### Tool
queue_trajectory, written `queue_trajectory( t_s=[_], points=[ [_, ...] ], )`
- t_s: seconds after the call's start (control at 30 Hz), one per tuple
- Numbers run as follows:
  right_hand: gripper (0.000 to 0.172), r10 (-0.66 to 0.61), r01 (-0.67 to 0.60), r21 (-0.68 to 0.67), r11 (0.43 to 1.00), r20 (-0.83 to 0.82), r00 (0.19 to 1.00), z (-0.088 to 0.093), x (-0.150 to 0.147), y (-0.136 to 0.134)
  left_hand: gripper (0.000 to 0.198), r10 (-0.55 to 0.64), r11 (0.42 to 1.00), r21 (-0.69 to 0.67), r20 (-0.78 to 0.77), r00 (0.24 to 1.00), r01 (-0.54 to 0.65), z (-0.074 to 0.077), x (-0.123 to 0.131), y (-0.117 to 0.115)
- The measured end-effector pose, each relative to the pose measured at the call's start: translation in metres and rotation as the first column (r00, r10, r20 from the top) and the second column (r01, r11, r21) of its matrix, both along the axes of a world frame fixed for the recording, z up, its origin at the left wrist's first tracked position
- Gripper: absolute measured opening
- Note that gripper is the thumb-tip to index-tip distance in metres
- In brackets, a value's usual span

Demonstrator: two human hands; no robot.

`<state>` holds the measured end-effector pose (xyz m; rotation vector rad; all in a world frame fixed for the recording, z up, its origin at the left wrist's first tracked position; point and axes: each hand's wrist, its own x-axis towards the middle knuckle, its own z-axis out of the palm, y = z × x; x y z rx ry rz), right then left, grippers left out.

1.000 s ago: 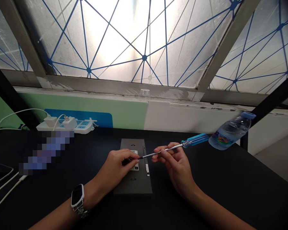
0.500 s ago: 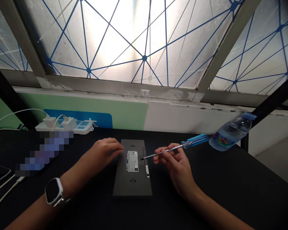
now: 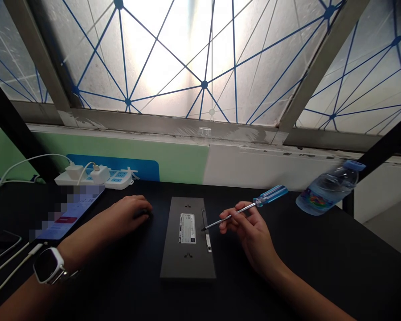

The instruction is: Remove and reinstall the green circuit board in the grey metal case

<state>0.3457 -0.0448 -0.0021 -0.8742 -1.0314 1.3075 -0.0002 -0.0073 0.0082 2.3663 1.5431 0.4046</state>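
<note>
A flat dark-grey metal box [image 3: 173,263] lies on the black table, its white printed label [image 3: 187,228] and two cross-shaped mounting slots facing up. To its right, my right hand [image 3: 250,225] grips a screwdriver [image 3: 270,195] by the shaft. The clear blue handle points up and right, and the dark tip is over the box's right edge; whether it touches cannot be told. My left hand [image 3: 133,216], below a wrist with a smartwatch [image 3: 48,265], rests low left of the box, thumb and curled fingers apart. A tiny bright speck shows by the thumb tip.
A water bottle [image 3: 327,189] leans at the back right. On the left are a white power strip [image 3: 122,179] with chargers, a lit tablet-like screen [image 3: 65,220], a phone [image 3: 3,245] and white cables. A wall and window stand behind the table.
My left hand has moved left and away from the box, and its pinched fingers have parted. The screwdriver stays in my right hand at the box's right side. The view has shifted slightly.
</note>
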Motion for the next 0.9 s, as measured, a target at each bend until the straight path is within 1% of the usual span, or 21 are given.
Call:
queue_trajectory(
  t_s=[0.1,0.13,0.2,0.27,0.3,0.37,0.43,0.5,0.6,0.7,0.77,0.83,0.9],
  points=[
    [0.03,0.039,-0.035,-0.055,0.998,0.064,0.997,0.001,0.006,0.006,0.046,-0.012,0.997,0.081,0.109,0.994,0.003,0.002,0.026,-0.015],
    [0.031,0.058,-0.049,-0.086,0.995,0.102,0.993,0.002,0.008,0.007,0.054,-0.016,0.998,0.069,0.136,0.991,0.006,0.001,0.038,-0.021],
    [0.033,0.094,-0.064,-0.146,0.987,0.207,0.974,0.005,0.014,0.01,0.064,-0.022,1.0,-0.009,0.169,0.985,0.023,-0.004,0.061,-0.034],
    [0.036,0.116,-0.051,-0.188,0.981,0.355,0.927,0.01,0.02,0.012,0.07,-0.063,0.993,-0.092,0.172,0.983,0.08,-0.01,0.08,-0.045],
    [0.037,0.124,-0.04,-0.195,0.98,0.442,0.889,0.012,0.024,0.012,0.068,-0.075,0.99,-0.103,0.189,0.979,0.096,-0.014,0.086,-0.05],
    [0.037,0.157,-0.042,-0.197,0.98,0.617,0.771,0.016,0.032,0.012,0.067,-0.097,0.989,-0.09,0.219,0.971,0.119,-0.019,0.093,-0.055],
    [0.034,0.137,-0.039,-0.145,0.989,0.765,0.63,0.017,0.039,0.013,0.065,-0.095,0.989,-0.092,0.23,0.969,0.119,-0.021,0.095,-0.057],
    [0.03,0.084,-0.011,-0.089,0.996,0.879,0.469,0.016,0.044,0.013,0.064,-0.073,0.987,-0.121,0.224,0.972,0.102,-0.021,0.095,-0.058],
    [0.021,0.029,0.04,-0.04,0.998,0.97,0.24,0.013,0.048,0.015,0.068,-0.018,0.987,-0.15,0.214,0.977,0.052,-0.019,0.097,-0.058],
    [0.016,0.023,0.084,-0.027,0.996,0.999,0.046,0.013,0.049,0.016,0.08,0.08,0.985,-0.164,0.189,0.979,-0.049,-0.017,0.1,-0.058],
    [0.014,0.023,0.091,-0.019,0.996,0.999,-0.043,0.013,0.05,0.015,0.093,0.153,0.975,-0.186,0.161,0.975,-0.122,-0.016,0.101,-0.059],
    [0.013,0.017,0.075,-0.01,0.997,0.995,-0.095,0.014,0.049,0.015,0.102,0.2,0.962,-0.218,0.143,0.969,-0.166,-0.016,0.101,-0.059],
    [0.013,0.014,0.06,-0.006,0.998,0.991,-0.133,0.015,0.048,0.014,0.105,0.219,0.952,-0.25,0.158,0.963,-0.175,-0.018,0.101,-0.06]
  ],
)
